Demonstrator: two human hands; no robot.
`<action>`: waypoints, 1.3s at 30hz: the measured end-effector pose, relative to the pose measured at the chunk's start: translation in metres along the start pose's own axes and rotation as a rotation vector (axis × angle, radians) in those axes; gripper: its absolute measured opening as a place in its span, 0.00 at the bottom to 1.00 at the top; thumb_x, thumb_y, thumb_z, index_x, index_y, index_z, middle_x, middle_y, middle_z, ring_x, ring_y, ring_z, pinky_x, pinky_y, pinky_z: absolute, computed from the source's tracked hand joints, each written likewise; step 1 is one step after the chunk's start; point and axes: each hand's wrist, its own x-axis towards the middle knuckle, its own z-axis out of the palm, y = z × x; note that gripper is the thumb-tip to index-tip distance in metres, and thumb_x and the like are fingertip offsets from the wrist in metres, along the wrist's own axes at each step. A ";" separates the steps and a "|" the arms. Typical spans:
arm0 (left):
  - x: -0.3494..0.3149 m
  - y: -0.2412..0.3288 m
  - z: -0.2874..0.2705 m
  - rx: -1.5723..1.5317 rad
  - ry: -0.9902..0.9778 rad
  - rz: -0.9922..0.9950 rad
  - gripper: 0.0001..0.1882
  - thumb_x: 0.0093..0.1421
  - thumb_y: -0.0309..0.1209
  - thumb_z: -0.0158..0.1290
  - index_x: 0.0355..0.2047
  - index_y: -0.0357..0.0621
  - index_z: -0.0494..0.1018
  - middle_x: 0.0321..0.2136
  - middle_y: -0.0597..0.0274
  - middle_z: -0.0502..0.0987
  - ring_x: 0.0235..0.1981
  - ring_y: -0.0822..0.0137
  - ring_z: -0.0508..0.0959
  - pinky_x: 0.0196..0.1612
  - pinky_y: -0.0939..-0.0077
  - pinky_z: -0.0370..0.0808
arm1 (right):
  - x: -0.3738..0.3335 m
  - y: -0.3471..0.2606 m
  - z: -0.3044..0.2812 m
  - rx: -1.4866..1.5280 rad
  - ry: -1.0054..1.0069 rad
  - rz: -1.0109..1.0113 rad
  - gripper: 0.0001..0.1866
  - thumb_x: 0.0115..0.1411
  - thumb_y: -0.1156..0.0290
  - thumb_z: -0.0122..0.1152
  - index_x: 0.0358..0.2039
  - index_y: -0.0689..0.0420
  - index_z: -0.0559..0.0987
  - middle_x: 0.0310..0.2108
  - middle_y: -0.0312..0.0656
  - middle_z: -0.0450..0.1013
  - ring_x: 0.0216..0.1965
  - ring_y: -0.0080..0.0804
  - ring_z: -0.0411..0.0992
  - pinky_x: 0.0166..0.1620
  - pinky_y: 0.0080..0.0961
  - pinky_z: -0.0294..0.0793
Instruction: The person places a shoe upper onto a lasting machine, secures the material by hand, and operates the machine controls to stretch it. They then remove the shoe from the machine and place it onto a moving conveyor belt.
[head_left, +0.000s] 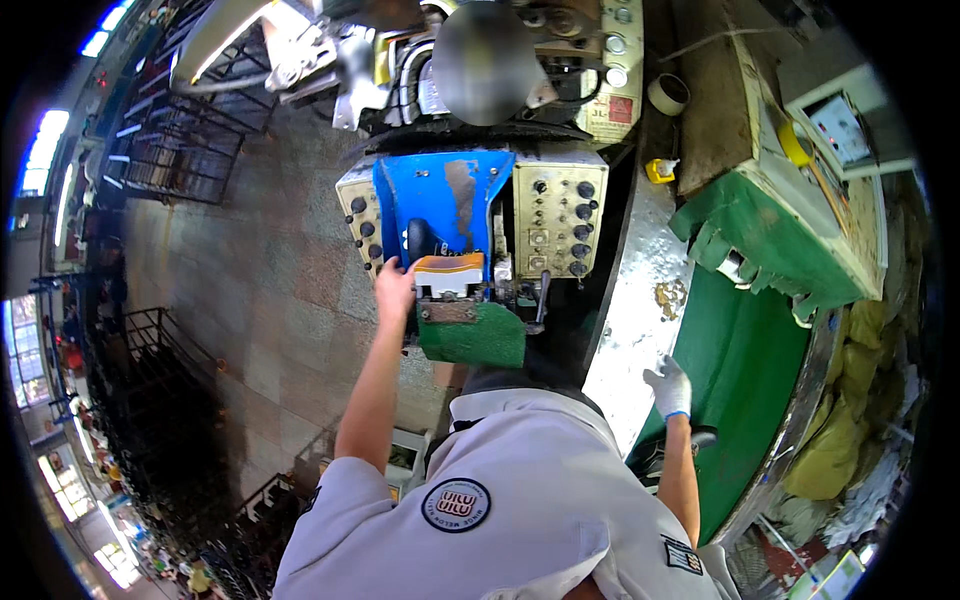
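Note:
My left hand point(395, 290) is bare and reaches up to the left side of a block with an orange top and white front point(448, 277). Its fingers look apart, with the tips at the block's edge. Just beyond the block, a rounded black piece point(420, 238) lies in the blue metal housing point(420, 185) of a machine. My right hand point(669, 390), in a pale glove with a blue cuff, hangs over the edge of the worn metal ledge point(640, 320). Its fingers are apart, with nothing visible in them. Close by lies a dark shoe-like item point(705, 437), partly hidden by my forearm.
Knob-covered control panels point(558, 220) flank the blue housing, and a lever point(542, 300) sticks out below. A green flap point(472, 335) hangs before me. At right are a green-lined trough point(750, 370), a tape roll point(668, 94) and a yellow item point(660, 170). Dark racks point(180, 150) stand left.

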 end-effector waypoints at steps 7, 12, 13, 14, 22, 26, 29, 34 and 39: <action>0.030 0.029 0.042 0.224 -0.080 0.088 0.40 0.52 0.46 0.68 0.56 0.29 0.68 0.33 0.35 0.82 0.38 0.37 0.82 0.45 0.49 0.78 | -0.008 -0.095 0.031 -0.060 -0.035 -0.132 0.41 0.55 0.65 0.71 0.66 0.67 0.66 0.56 0.58 0.75 0.52 0.40 0.78 0.52 0.31 0.78; 0.027 0.058 0.003 -0.066 -0.093 0.341 0.32 0.52 0.40 0.68 0.56 0.46 0.72 0.40 0.41 0.82 0.42 0.39 0.82 0.47 0.53 0.78 | -0.015 -0.121 0.028 -0.024 0.045 -0.212 0.42 0.55 0.62 0.73 0.66 0.65 0.66 0.56 0.57 0.75 0.53 0.43 0.78 0.54 0.35 0.78; 0.030 0.072 -0.014 -0.125 -0.105 0.411 0.32 0.52 0.39 0.68 0.57 0.51 0.72 0.41 0.43 0.82 0.43 0.40 0.82 0.47 0.53 0.78 | -0.019 -0.132 0.031 0.091 0.047 -0.245 0.42 0.55 0.63 0.73 0.67 0.65 0.66 0.57 0.57 0.74 0.55 0.44 0.77 0.54 0.36 0.77; 0.038 0.085 -0.029 -0.181 -0.088 0.514 0.36 0.49 0.37 0.70 0.58 0.46 0.72 0.40 0.41 0.82 0.44 0.44 0.83 0.47 0.57 0.79 | -0.022 -0.150 0.035 0.210 0.054 -0.286 0.43 0.55 0.65 0.73 0.67 0.65 0.65 0.58 0.58 0.73 0.56 0.44 0.76 0.55 0.37 0.77; 0.016 0.251 -0.163 -0.678 -0.092 0.937 0.40 0.46 0.28 0.73 0.59 0.33 0.71 0.42 0.49 0.84 0.42 0.64 0.84 0.51 0.71 0.78 | -0.081 -0.322 0.024 0.454 0.166 -0.872 0.67 0.39 0.68 0.86 0.73 0.63 0.49 0.69 0.58 0.60 0.67 0.45 0.64 0.68 0.41 0.63; -0.049 0.305 -0.167 -0.976 -0.419 0.820 0.31 0.47 0.28 0.73 0.52 0.33 0.77 0.37 0.60 0.85 0.37 0.77 0.80 0.45 0.78 0.77 | -0.127 -0.360 0.008 0.799 -0.112 -0.771 0.44 0.45 0.69 0.84 0.60 0.66 0.68 0.55 0.46 0.74 0.54 0.32 0.73 0.57 0.32 0.75; -0.088 0.326 -0.156 -0.842 -0.475 0.827 0.26 0.51 0.28 0.71 0.49 0.32 0.79 0.33 0.62 0.85 0.33 0.78 0.79 0.41 0.80 0.77 | -0.160 -0.349 -0.012 0.832 -0.138 -0.522 0.29 0.50 0.78 0.78 0.51 0.65 0.75 0.44 0.41 0.80 0.44 0.27 0.77 0.49 0.28 0.78; -0.114 0.338 -0.122 -0.567 -0.409 1.071 0.28 0.58 0.43 0.67 0.51 0.33 0.78 0.19 0.57 0.82 0.20 0.77 0.80 0.23 0.74 0.74 | -0.191 -0.314 -0.042 0.836 -0.014 -0.644 0.34 0.49 0.74 0.78 0.57 0.63 0.75 0.47 0.38 0.78 0.47 0.26 0.74 0.53 0.28 0.75; -0.130 0.354 -0.093 -0.943 -0.945 0.703 0.37 0.65 0.47 0.60 0.65 0.33 0.66 0.49 0.58 0.78 0.48 0.73 0.75 0.51 0.77 0.71 | -0.188 -0.253 -0.031 1.106 -0.019 -0.614 0.38 0.47 0.69 0.80 0.59 0.63 0.74 0.50 0.39 0.78 0.49 0.27 0.74 0.55 0.29 0.74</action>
